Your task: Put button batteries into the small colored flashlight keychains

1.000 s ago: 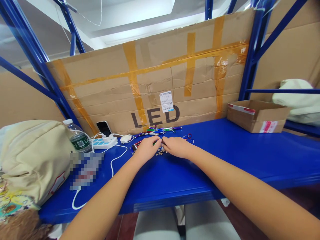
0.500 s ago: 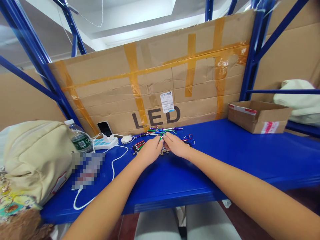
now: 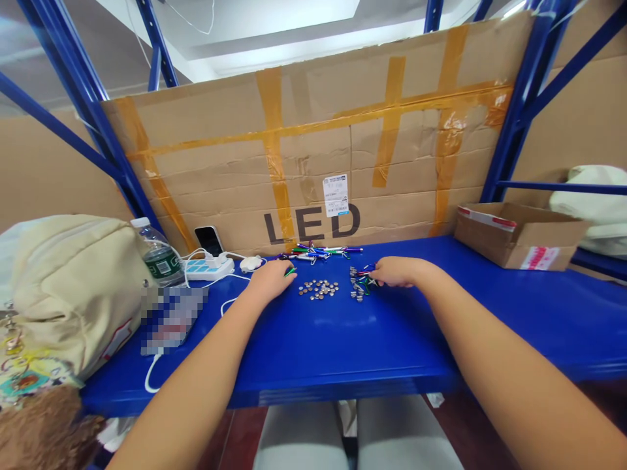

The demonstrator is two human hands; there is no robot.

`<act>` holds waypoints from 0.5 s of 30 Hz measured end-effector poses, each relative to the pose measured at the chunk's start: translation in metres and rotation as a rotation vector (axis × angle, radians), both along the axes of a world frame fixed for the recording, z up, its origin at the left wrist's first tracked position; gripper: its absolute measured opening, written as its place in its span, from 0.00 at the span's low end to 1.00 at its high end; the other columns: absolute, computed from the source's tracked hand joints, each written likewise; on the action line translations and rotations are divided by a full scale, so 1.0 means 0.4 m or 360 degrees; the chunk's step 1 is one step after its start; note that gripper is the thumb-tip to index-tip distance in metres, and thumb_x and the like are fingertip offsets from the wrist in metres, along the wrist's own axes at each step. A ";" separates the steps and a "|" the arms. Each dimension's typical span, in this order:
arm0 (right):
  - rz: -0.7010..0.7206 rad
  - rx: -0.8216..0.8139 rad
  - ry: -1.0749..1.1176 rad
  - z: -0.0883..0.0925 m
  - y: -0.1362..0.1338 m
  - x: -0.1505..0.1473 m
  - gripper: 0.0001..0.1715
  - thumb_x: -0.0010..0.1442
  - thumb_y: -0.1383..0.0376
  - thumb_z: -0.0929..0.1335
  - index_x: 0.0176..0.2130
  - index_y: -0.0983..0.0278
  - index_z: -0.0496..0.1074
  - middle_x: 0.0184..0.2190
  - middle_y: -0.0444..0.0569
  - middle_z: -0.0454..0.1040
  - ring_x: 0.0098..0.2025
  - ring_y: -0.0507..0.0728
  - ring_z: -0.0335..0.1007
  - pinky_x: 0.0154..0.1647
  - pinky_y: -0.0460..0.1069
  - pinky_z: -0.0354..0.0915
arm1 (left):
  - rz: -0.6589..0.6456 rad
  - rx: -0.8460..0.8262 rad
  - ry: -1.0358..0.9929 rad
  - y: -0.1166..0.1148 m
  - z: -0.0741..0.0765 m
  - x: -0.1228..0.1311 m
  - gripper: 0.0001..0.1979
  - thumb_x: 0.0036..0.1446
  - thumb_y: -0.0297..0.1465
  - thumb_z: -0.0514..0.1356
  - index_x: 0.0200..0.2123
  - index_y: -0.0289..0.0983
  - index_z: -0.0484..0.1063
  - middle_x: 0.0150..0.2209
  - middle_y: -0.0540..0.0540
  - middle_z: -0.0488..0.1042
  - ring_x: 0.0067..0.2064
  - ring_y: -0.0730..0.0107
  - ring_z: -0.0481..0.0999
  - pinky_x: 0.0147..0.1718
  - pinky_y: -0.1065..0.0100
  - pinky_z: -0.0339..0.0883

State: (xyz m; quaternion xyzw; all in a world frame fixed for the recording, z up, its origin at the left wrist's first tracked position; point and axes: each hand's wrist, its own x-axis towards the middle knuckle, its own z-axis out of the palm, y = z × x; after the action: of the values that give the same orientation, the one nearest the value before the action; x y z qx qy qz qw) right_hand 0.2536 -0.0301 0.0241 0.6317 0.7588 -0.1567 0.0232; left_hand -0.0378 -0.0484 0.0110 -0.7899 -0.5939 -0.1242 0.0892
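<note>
On the blue shelf [image 3: 372,339] my left hand [image 3: 267,282] rests with fingers curled, a small green pen-like piece [image 3: 290,271] poking out at its fingertips. My right hand [image 3: 399,270] is closed at the right side of a small heap of coloured clips [image 3: 360,284]; what its fingers pinch is hidden. Between the hands lies a loose cluster of small round metal button cells [image 3: 319,288]. Behind them, against the cardboard, is a row of coloured mini pens [image 3: 321,251].
A taped cardboard sheet marked LED [image 3: 313,163] backs the shelf. At left stand a cream bag [image 3: 68,294], a water bottle [image 3: 157,258], a phone [image 3: 209,239], a power strip [image 3: 209,267] and a white cable [image 3: 230,297]. An open carton [image 3: 519,234] sits at right.
My hands were together over the small parts; now they have separated, the left going left and the right going right to the clips, uncovering the button cells. The camera has shifted slightly.
</note>
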 end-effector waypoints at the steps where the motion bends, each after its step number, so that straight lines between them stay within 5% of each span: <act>1: -0.0042 -0.0036 -0.0025 0.000 0.000 0.005 0.22 0.60 0.54 0.61 0.26 0.66 0.72 0.23 0.55 0.72 0.25 0.59 0.70 0.26 0.51 0.61 | 0.0026 -0.0034 -0.0007 0.009 -0.008 -0.014 0.10 0.57 0.36 0.57 0.38 0.38 0.74 0.39 0.42 0.78 0.41 0.58 0.75 0.36 0.66 0.66; 6: -0.0197 0.0458 -0.0001 -0.004 0.017 0.013 0.26 0.60 0.49 0.60 0.33 0.68 0.73 0.36 0.62 0.75 0.39 0.64 0.72 0.35 0.54 0.63 | 0.0051 -0.0124 -0.0019 0.018 -0.011 -0.029 0.08 0.53 0.36 0.60 0.33 0.38 0.74 0.35 0.45 0.78 0.37 0.61 0.75 0.32 0.69 0.65; 9: 0.0028 0.0591 0.0408 -0.007 0.012 -0.020 0.25 0.62 0.51 0.58 0.32 0.66 0.72 0.35 0.57 0.75 0.36 0.59 0.70 0.34 0.51 0.63 | -0.0225 0.0002 -0.0079 -0.005 0.012 0.002 0.07 0.57 0.35 0.58 0.36 0.39 0.74 0.38 0.45 0.77 0.39 0.62 0.75 0.36 0.67 0.65; 15: 0.0344 -0.0145 0.1434 -0.036 -0.048 -0.140 0.22 0.65 0.53 0.57 0.28 0.64 0.64 0.13 0.38 0.56 0.15 0.48 0.49 0.15 0.43 0.49 | -0.0677 0.0378 -0.0025 -0.051 0.027 0.078 0.07 0.60 0.33 0.58 0.41 0.41 0.72 0.41 0.47 0.75 0.44 0.66 0.73 0.40 0.69 0.66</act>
State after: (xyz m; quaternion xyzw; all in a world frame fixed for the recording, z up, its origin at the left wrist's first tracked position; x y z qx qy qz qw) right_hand 0.1975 -0.0492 0.0098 0.4163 0.7472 -0.4454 -0.2647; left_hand -0.0067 -0.0687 0.0218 -0.8801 -0.3961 -0.2153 0.1488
